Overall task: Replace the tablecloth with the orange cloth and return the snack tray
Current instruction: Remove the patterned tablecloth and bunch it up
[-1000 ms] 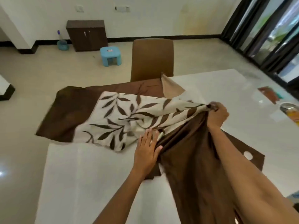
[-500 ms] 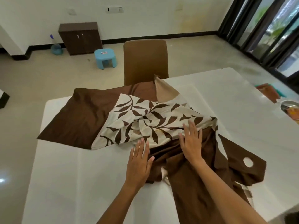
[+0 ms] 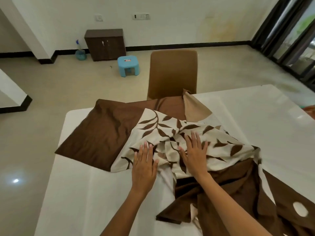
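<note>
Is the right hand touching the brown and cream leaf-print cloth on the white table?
Touching. The head view shows the right hand lying flat, fingers straight, on the leaf-print cloth.

Both hands flat on the bunched-up brown leafy tablecloth, left hand near its edge, right hand on the crumpled middle, white table underneath, brown chair behind.

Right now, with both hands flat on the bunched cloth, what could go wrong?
1. The left hand and right hand only press the brown leaf-print cloth, they do not grip it. It may unfold again.
2. Part of the cloth hangs over the near edge of the white table. Its weight might drag the bundle off.
</note>
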